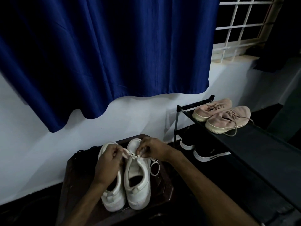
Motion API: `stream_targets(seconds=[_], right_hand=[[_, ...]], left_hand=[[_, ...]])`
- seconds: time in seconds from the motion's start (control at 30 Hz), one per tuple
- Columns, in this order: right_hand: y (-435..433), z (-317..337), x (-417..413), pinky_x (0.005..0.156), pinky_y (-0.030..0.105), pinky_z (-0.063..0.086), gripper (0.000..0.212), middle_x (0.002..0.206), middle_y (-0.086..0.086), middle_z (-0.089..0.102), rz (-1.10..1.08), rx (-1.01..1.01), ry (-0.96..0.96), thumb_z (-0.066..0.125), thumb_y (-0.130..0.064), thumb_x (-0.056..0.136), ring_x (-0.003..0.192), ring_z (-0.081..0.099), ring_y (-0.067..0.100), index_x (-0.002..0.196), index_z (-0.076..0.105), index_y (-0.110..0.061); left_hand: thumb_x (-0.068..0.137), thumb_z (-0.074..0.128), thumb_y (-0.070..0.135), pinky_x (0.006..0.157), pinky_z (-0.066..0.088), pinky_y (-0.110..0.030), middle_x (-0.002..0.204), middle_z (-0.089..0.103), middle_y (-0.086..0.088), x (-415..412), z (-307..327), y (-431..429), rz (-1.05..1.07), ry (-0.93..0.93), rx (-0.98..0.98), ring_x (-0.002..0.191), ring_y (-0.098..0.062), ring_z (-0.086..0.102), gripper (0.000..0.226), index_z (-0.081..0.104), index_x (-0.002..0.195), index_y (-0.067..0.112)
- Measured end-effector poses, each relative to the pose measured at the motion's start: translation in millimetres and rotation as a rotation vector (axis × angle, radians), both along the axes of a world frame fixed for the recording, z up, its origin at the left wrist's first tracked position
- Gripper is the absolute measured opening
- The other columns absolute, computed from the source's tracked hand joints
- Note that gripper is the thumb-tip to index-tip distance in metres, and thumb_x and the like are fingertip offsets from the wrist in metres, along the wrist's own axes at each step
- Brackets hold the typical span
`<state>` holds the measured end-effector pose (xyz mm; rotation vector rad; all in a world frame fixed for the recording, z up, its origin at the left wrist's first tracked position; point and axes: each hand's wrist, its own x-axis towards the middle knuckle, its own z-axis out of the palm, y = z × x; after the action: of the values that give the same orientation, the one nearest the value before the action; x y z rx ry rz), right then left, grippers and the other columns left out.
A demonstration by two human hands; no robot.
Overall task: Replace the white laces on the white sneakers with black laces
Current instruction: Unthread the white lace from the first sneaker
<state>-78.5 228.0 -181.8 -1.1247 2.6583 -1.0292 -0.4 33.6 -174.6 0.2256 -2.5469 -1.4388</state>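
Two hands work at a white lace on a small dark table.

Both bare arms reach in from the near edge of the table (76, 176), where a pair of white sneakers (137, 185) stands side by side, heels toward the camera. The left hand (108, 162) has its fingers curled and pinches a loop of the white lace (154, 168). The right hand (153, 150) is curled too and pinches the same lace at the top of the right-side sneaker. A loose end of the lace hangs down that shoe's side. Behind the table is a pale wall (32, 152), and above it hangs a big blue curtain (105, 54). To the right of the table stands a black shoe rack (260, 144). Pink shoes (228, 118) sit on its top shelf and black shoes (208, 154) sit lower down. High up to the right of the table is a window with white bars (236, 26). The room is dim.
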Motion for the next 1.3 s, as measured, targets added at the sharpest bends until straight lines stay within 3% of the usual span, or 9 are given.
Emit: stream_targets(seconds=[0.13, 0.23, 0.6, 0.73, 0.8, 0.93, 1.07, 1.2, 1.3], right_hand=[[0, 8, -2, 0.072, 0.012, 0.039, 0.022, 0.074, -0.011, 0.053, 0.063, 0.045, 0.055, 0.078, -0.001, 0.072, 0.082, 0.058, 0.018, 0.093, 0.076, -0.004], [2, 0, -2, 0.072, -0.001, 0.031, 0.021, 0.077, -0.015, 0.055, 0.067, -0.04, 0.042, 0.077, 0.003, 0.072, 0.078, 0.051, 0.011, 0.092, 0.075, 0.0], [5, 2, -3, 0.07, 0.002, 0.034, 0.02, 0.085, -0.003, 0.06, 0.048, -0.019, -0.028, 0.073, 0.003, 0.077, 0.086, 0.057, 0.02, 0.096, 0.075, -0.002], [5, 1, -4, 0.077, 0.017, 0.042, 0.023, 0.097, 0.012, 0.068, 0.021, -0.001, -0.048, 0.071, 0.002, 0.078, 0.095, 0.059, 0.023, 0.099, 0.075, -0.004], [5, 1, -3, 0.076, 0.012, 0.04, 0.023, 0.094, 0.008, 0.064, 0.021, -0.008, -0.055, 0.07, 0.005, 0.078, 0.093, 0.057, 0.02, 0.1, 0.074, -0.002], [7, -2, -5, 0.07, 0.002, 0.033, 0.021, 0.088, 0.001, 0.06, 0.044, -0.043, -0.055, 0.069, 0.008, 0.078, 0.091, 0.06, 0.029, 0.098, 0.074, 0.002], [6, -5, -5, 0.081, 0.018, 0.043, 0.023, 0.093, 0.012, 0.069, 0.038, -0.076, -0.055, 0.068, 0.009, 0.078, 0.095, 0.06, 0.029, 0.098, 0.074, 0.0], [8, -6, -5, 0.078, 0.003, 0.038, 0.022, 0.083, -0.014, 0.059, 0.081, -0.104, -0.088, 0.067, 0.012, 0.076, 0.086, 0.055, -0.011, 0.096, 0.073, 0.004], [8, -7, -7, 0.076, -0.002, 0.034, 0.022, 0.087, 0.005, 0.069, 0.1, -0.124, -0.092, 0.066, 0.014, 0.075, 0.084, 0.049, -0.026, 0.094, 0.073, 0.006]], left_hand=[[0.096, 0.057, 0.025, 0.08, 0.049, -0.027, 0.094, 0.068, 0.016, 2, 16, 8, -0.195, 0.045, -0.188, 0.086, 0.001, 0.062, 0.011, 0.065, 0.098, 0.032], [0.093, 0.058, 0.042, 0.084, 0.048, -0.033, 0.098, 0.062, 0.015, 1, 29, 16, -0.36, -0.042, -0.573, 0.088, -0.001, 0.06, 0.014, 0.069, 0.095, 0.033], [0.098, 0.049, 0.038, 0.094, 0.041, -0.038, 0.118, 0.06, -0.003, -14, 63, 37, -0.268, -0.263, -1.118, 0.115, -0.025, 0.056, 0.028, 0.065, 0.11, 0.019], [0.104, 0.044, 0.025, 0.071, 0.053, -0.036, 0.08, 0.06, -0.013, -20, 58, -1, -0.042, -0.266, -0.133, 0.076, -0.028, 0.06, 0.033, 0.063, 0.083, 0.005], [0.105, 0.041, 0.02, 0.054, 0.049, -0.026, 0.071, 0.053, -0.011, -15, 52, -18, 0.068, -0.318, 0.197, 0.057, -0.02, 0.054, 0.032, 0.061, 0.09, 0.0], [0.102, 0.046, 0.022, 0.076, 0.046, -0.034, 0.094, 0.064, -0.008, -10, 34, -27, 0.026, -0.193, -0.443, 0.088, -0.026, 0.061, 0.023, 0.063, 0.102, 0.007], [0.095, 0.056, 0.033, 0.084, 0.048, -0.036, 0.101, 0.062, 0.012, -11, 47, -2, -0.297, 0.02, -0.707, 0.096, -0.013, 0.058, 0.012, 0.067, 0.096, 0.028], [0.092, 0.056, 0.042, 0.083, 0.045, -0.03, 0.104, 0.063, 0.01, -10, 54, 30, -0.433, -0.121, -0.878, 0.101, -0.012, 0.06, 0.02, 0.07, 0.1, 0.029], [0.093, 0.053, 0.038, 0.087, 0.046, -0.031, 0.113, 0.065, 0.006, -16, 58, 36, -0.433, -0.226, -0.985, 0.11, -0.017, 0.06, 0.024, 0.07, 0.106, 0.028]])
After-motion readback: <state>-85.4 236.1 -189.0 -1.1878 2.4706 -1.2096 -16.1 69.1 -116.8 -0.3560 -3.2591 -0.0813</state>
